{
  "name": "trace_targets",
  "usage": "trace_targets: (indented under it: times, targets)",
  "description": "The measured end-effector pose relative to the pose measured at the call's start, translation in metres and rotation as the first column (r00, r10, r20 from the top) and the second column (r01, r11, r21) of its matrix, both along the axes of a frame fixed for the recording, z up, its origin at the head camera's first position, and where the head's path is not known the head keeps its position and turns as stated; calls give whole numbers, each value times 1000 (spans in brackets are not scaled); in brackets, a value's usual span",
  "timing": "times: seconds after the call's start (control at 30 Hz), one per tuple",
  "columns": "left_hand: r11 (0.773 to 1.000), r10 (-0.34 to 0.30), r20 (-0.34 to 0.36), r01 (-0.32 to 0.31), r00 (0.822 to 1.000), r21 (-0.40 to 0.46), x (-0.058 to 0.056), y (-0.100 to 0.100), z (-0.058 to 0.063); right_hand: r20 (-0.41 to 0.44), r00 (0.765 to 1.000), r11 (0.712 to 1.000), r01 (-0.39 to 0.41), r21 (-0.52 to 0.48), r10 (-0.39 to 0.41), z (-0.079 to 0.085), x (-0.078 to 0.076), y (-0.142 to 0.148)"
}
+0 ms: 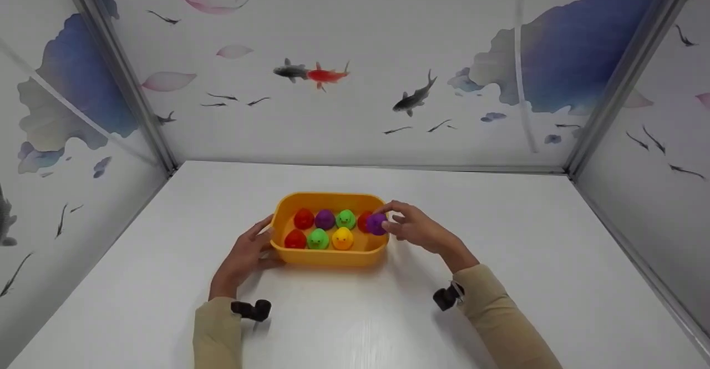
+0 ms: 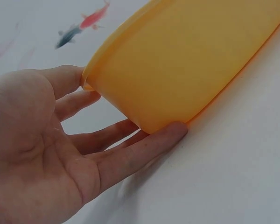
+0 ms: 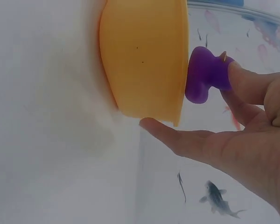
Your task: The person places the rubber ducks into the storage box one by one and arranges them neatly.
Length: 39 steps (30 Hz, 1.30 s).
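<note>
A yellow plastic tub point(image 1: 333, 257) stands on the table with small toy ducks in it. Inside are red ducks point(image 1: 303, 218), a purple one point(image 1: 324, 219), green ones point(image 1: 318, 239) and a yellow one point(image 1: 343, 238). At the tub's left end my left hand point(image 1: 247, 255) holds the rim, with the lower fingers point(image 2: 144, 151) spread along the wall and base. Over the right rim, my right hand point(image 1: 419, 227) pinches a purple toy duck point(image 3: 206, 74), partly covering a red duck. One finger point(image 3: 165, 135) of that hand extends beside the tub's outer wall.
The white table point(image 1: 344, 324) has walls on the left, right and back, printed with fish and petals. A back wall point(image 1: 355, 141) rises behind the tub. Black wrist cameras point(image 1: 252, 309) stick out beside both sleeves.
</note>
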<state>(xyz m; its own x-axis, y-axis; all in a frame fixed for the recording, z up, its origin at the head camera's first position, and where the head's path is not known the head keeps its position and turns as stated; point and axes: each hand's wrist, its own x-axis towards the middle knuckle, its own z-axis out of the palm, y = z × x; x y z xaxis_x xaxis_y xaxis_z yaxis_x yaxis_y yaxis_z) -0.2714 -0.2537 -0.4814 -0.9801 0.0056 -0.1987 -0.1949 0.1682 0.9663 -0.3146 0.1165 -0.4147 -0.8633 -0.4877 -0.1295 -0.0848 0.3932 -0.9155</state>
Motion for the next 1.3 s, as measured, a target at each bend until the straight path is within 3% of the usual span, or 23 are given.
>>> trace_targets:
  times: [0.3,0.53,0.77,1.3]
  targets:
    - [1000,10,4,-10,1000,-2,0,2,1,58,998,999,-24,41,22,-3,-3,-10]
    - [1000,7,2,-7,1000,6,1,2,2,115,993,983,1,185,-23,-1,-4,-22]
    - [1000,15,1,-15,1000,0,2,1,2,155,984,966,48,254,-90,-1,-9,-30]
    - [1000,9,2,-9,1000,15,2,1,1,79,976,926,163,340,-201,-14,-11,-47]
